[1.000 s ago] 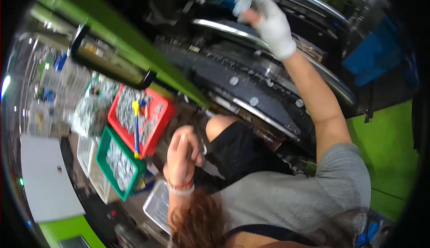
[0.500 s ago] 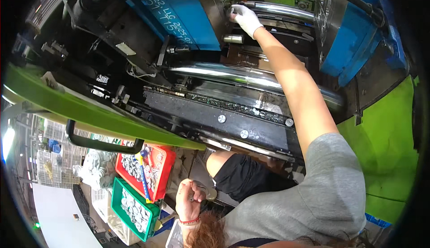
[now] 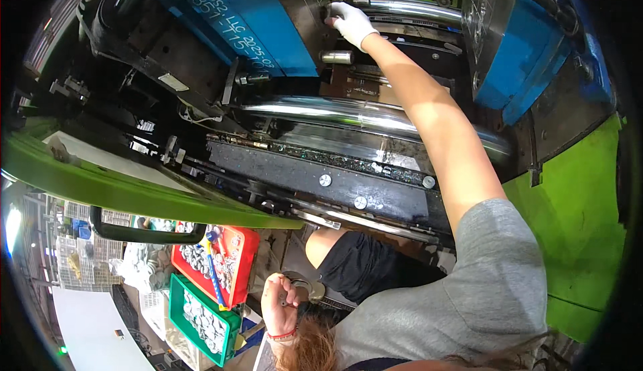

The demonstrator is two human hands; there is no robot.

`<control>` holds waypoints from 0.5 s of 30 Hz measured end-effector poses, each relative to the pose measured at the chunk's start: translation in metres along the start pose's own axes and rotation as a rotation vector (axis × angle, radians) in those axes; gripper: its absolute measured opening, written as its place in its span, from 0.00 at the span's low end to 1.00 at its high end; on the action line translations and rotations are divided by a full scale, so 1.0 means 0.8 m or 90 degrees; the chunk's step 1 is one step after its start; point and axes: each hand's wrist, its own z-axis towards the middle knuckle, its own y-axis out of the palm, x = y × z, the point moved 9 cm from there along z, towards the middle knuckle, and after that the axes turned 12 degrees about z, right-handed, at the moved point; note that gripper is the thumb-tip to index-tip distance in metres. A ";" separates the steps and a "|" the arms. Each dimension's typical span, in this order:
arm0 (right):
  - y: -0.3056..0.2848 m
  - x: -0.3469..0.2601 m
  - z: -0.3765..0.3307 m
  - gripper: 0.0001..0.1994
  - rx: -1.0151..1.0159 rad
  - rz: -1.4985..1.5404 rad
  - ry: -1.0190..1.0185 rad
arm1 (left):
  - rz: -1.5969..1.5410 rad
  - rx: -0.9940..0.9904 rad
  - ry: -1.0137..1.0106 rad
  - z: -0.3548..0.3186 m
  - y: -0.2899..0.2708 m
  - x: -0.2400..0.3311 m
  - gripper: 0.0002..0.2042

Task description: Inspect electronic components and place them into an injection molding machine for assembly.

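Up top, right hand (image 3: 351,22): we see it gloved, fingers pressed on the grey machine plate (image 3: 309,9).
Left hand (image 3: 280,301): curled around a small metal part (image 3: 303,289).

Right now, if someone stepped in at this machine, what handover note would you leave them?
Right hand, in a white glove: stretched up over the polished chrome bar, fingertips on the dark grey steel mould plate beside the blue metal block; its grip is unclear.
Left hand, bare: low by the person's head, curled; contents too small to tell.
Red plastic tray and green plastic crate, below the machine's edge, hold small pale parts.
Done: trays part filled.
Left: whatever the gloved hand is working at on the plate.
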 end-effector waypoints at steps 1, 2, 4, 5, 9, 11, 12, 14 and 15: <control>0.002 -0.004 0.002 0.19 0.007 -0.021 -0.002 | 0.014 -0.006 -0.003 0.001 0.001 -0.001 0.06; 0.008 -0.005 0.001 0.19 0.008 -0.021 -0.002 | 0.014 -0.007 -0.003 0.001 0.001 -0.002 0.06; 0.002 -0.009 -0.009 0.18 0.109 -0.033 -0.010 | 0.024 0.006 0.000 0.000 0.001 -0.003 0.06; -0.003 -0.017 -0.017 0.16 0.141 -0.029 0.003 | 0.024 0.005 0.002 -0.001 0.001 -0.003 0.06; -0.003 -0.005 -0.017 0.12 0.152 0.029 0.017 | 0.035 0.007 0.005 -0.006 -0.007 -0.009 0.07; -0.005 -0.005 -0.013 0.13 0.159 0.015 0.032 | 0.030 0.002 0.011 -0.007 -0.016 -0.015 0.07; -0.008 -0.004 -0.013 0.13 0.165 0.000 0.048 | 0.030 0.002 0.012 -0.009 -0.019 -0.017 0.07; -0.008 -0.004 -0.010 0.13 0.149 -0.037 0.031 | 0.049 0.061 -0.013 -0.014 -0.034 -0.025 0.08; -0.007 -0.005 -0.011 0.14 0.148 -0.035 -0.006 | 0.048 0.071 -0.025 -0.017 -0.041 -0.030 0.08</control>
